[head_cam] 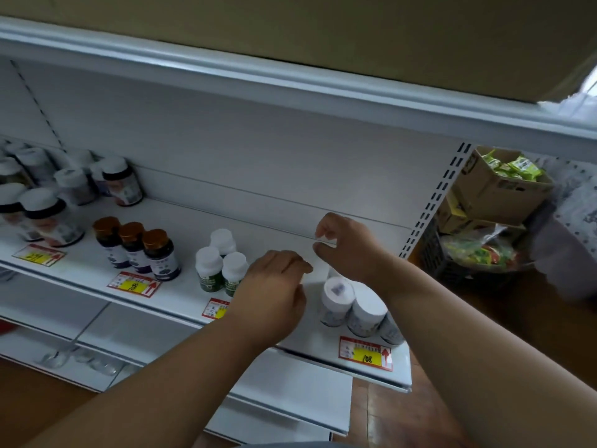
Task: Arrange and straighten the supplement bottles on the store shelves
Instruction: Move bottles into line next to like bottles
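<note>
White metal store shelf (181, 287) runs diagonally across the frame w/ a white back panel behind it; brown floor shows at lower right, and a cardboard box (499, 189) of green packets sits at far right beside the slotted upright. Counted on the shelf: 3 amber-capped dark bottles (135, 247) in a row at center left; 3 white-capped green-label bottles (219, 263) clustered at center; approx. 3 white tubs (353, 307) at lower center right, the third partly hidden; a larger group of white-capped bottles (42, 195) at upper left, too blurred and cropped to count. 4 red-and-yellow price tags (366, 354) on the shelf's front edge, one half covered by the arm. Left hand (274, 286) is at center, palm down w/ fingers loosely curled, just right of the green-label bottles; can't tell if it touches them. Right hand (345, 244) is above and behind the white tubs, thumb and fingers pinched together near the back panel; can't tell if anything is between them, no bottle in it.
</note>
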`<action>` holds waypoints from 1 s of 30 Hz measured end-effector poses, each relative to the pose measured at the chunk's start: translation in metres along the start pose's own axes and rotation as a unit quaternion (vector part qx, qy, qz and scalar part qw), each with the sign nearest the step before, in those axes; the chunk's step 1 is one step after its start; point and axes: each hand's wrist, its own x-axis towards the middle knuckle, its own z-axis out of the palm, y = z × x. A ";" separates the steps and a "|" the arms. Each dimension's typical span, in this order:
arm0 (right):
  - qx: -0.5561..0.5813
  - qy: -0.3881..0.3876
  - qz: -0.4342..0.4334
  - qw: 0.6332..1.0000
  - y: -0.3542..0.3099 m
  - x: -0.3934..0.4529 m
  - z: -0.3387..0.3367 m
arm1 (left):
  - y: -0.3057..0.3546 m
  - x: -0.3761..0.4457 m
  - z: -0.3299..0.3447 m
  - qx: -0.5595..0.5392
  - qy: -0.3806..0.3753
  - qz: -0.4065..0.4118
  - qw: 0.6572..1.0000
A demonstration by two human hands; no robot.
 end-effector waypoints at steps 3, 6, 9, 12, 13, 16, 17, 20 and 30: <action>0.025 0.036 -0.040 0.998 -0.048 0.009 0.010 | -0.034 -0.008 -0.026 -0.001 0.041 -0.035 0.999; 0.038 0.042 -0.060 0.997 -0.104 0.028 0.032 | -0.082 -0.025 -0.056 0.013 0.070 -0.084 0.994; 0.060 0.039 -0.073 0.995 -0.171 0.056 0.065 | -0.143 -0.051 -0.096 0.014 0.088 -0.116 0.989; 0.081 0.049 -0.072 0.993 -0.244 0.089 0.108 | -0.211 -0.079 -0.142 0.033 0.093 -0.126 0.987; 0.083 0.057 -0.081 0.992 -0.266 0.100 0.122 | -0.233 -0.087 -0.157 0.047 0.097 -0.130 0.986; 0.069 0.065 -0.101 0.990 -0.323 0.134 0.157 | -0.288 -0.104 -0.193 0.076 0.096 -0.153 0.981; 0.063 0.059 -0.100 0.991 -0.337 0.147 0.165 | -0.303 -0.105 -0.202 0.079 0.097 -0.158 0.979; 0.040 0.022 -0.083 0.995 -0.367 0.188 0.183 | -0.341 -0.100 -0.220 0.068 0.094 -0.165 0.979; 0.011 -0.114 -0.081 0.990 -0.402 0.346 0.258 | -0.439 -0.078 -0.238 0.065 0.081 -0.188 0.977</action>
